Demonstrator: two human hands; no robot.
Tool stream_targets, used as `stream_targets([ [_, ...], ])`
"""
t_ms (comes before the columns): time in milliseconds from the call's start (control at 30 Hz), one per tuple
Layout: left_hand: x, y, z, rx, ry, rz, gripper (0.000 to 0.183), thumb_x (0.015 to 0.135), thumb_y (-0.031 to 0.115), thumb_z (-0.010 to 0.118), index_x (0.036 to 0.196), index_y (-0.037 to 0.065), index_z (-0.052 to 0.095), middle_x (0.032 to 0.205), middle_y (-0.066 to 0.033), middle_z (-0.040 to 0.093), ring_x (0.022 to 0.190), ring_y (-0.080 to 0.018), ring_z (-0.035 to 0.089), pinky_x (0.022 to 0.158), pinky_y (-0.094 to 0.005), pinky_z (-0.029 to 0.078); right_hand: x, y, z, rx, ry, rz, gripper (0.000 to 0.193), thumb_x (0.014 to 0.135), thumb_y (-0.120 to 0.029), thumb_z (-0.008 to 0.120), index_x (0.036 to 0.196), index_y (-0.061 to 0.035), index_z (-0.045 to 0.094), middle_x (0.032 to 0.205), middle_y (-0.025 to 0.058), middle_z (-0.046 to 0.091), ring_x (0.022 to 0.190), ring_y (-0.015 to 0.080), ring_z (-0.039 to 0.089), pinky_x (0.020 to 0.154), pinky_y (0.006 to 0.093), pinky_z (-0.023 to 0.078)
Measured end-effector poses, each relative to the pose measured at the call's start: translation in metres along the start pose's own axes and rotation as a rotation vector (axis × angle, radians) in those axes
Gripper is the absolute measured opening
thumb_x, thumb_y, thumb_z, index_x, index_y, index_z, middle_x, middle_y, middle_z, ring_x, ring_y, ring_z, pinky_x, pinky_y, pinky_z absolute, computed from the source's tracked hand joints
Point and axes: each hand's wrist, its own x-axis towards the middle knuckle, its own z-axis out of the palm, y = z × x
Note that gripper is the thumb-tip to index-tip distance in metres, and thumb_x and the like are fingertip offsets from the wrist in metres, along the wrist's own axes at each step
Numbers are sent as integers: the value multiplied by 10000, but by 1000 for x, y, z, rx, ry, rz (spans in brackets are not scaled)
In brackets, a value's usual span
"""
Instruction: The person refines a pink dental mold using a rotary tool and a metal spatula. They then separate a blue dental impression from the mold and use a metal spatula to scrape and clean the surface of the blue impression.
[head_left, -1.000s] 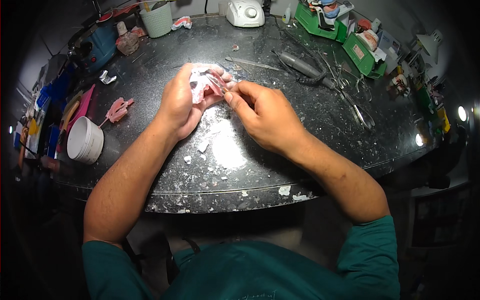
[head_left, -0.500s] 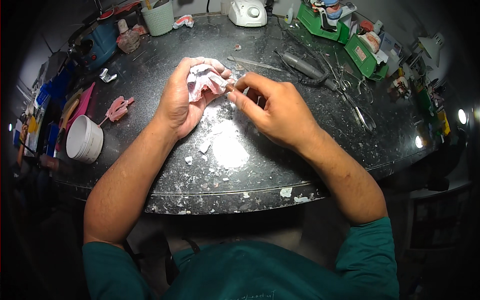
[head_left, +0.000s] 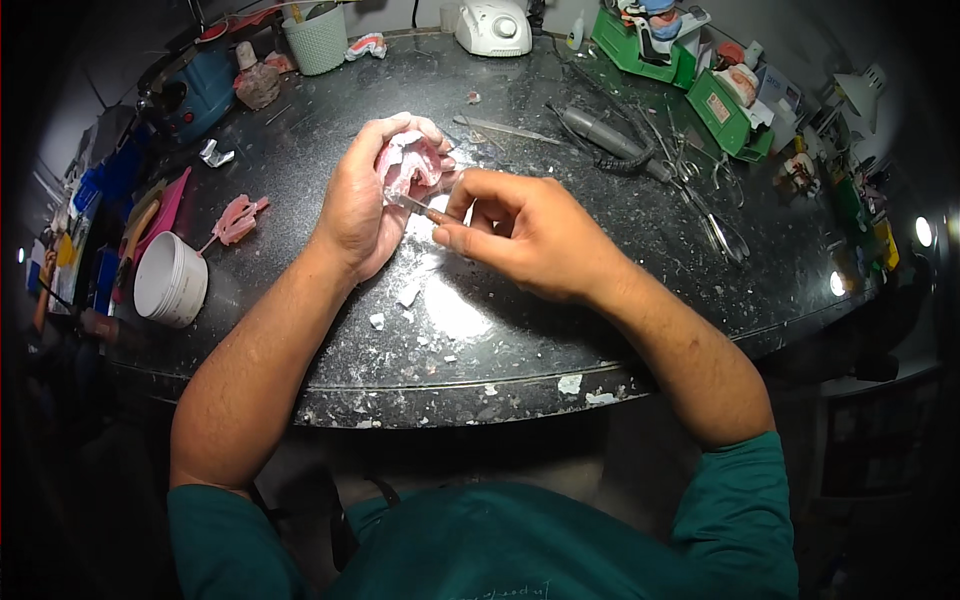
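My left hand (head_left: 352,195) is wrapped around a pink denture base (head_left: 412,158) crusted with white plaster, its curved hollow turned toward me. Plaster dust whitens the fingertips behind it. In my right hand (head_left: 535,230), pinched between thumb and fingers, is a small knife with a brown handle (head_left: 438,216). Its thin metal blade (head_left: 410,201) reaches the lower edge of the denture base; whether it touches is hard to tell. Broken plaster bits (head_left: 408,294) lie on the dark bench (head_left: 540,350) below my hands.
A white tub (head_left: 172,280) and a pink branching piece (head_left: 238,219) are at left. Tweezers (head_left: 505,129), a grey handpiece (head_left: 610,135) and metal instruments (head_left: 715,215) lie to the right. Green bins (head_left: 728,115), a white control box (head_left: 494,28) and a woven cup (head_left: 316,42) stand behind.
The denture base has been tilted in my left hand, so more of its hollow shows. My right hand has shifted left and toward me, bringing the knife blade to the lower edge.
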Motion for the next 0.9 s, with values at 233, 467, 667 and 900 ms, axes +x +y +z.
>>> stream_targets([
  [233, 2, -5, -12, -92, 14, 10, 321, 1053, 282, 445, 1060, 15, 624, 1010, -105, 655, 972, -211, 638, 955, -367, 490, -3, -13, 6, -102, 164, -35, 229, 902, -231, 693, 1038, -56, 638, 743, 170, 698, 662, 338, 709, 614, 431, 547],
  [467, 2, -5, -13, -116, -23, -1, 324, 1056, 280, 444, 1088, 11, 623, 1040, -116, 662, 977, -222, 639, 954, -363, 500, -4, -15, 4, -113, 137, -22, 237, 898, -254, 704, 1041, -70, 658, 782, 161, 711, 710, 331, 715, 667, 426, 557],
  [667, 0, 1, 4, -125, 101, -77, 362, 1055, 336, 420, 1054, 28, 610, 984, -104, 653, 931, -217, 638, 919, -419, 538, -1, 6, -9, 42, 36, -49, 238, 889, -280, 737, 948, -64, 658, 660, 72, 627, 582, 181, 606, 582, 340, 487],
  [900, -2, 6, -4, -158, 111, -103, 445, 968, 437, 518, 1056, 11, 612, 974, -128, 641, 886, -258, 652, 944, -521, 548, 5, 9, -21, 121, 185, -16, 179, 924, -193, 751, 960, -46, 656, 669, -40, 564, 610, 32, 482, 548, 230, 358],
])
